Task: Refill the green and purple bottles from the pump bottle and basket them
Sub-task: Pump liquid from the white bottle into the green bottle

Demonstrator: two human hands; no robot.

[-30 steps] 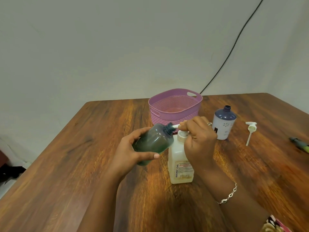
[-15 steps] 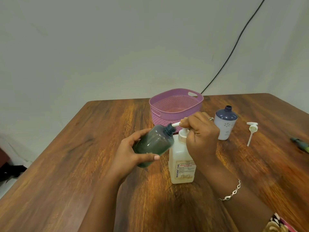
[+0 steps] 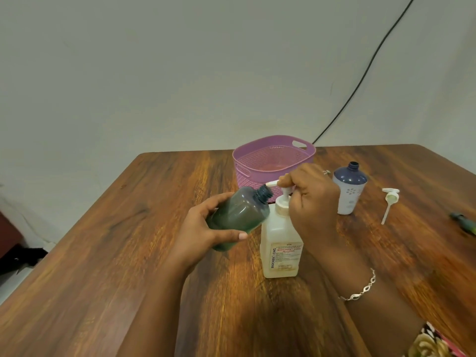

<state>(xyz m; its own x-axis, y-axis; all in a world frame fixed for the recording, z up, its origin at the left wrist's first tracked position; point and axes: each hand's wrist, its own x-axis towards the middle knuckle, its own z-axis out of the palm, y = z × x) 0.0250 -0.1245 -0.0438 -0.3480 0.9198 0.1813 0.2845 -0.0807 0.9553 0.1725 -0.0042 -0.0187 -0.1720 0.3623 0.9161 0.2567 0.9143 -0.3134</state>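
Note:
My left hand (image 3: 203,230) grips the green bottle (image 3: 239,213), tilted with its open neck against the spout of the pump bottle (image 3: 280,243). My right hand (image 3: 311,202) sits on top of the white pump head, fingers curled over it, and the stem shows raised below the hand. The purple bottle (image 3: 349,188) stands uncapped to the right. The purple basket (image 3: 273,161) stands behind the pump bottle with nothing visible inside.
A white pump cap with its tube (image 3: 390,202) lies right of the purple bottle. A dark green object (image 3: 463,222) lies at the table's right edge. A black cable (image 3: 360,81) runs down the wall behind the basket.
The pump head has risen under my right hand, showing more of the stem. The green bottle stays held at the spout.

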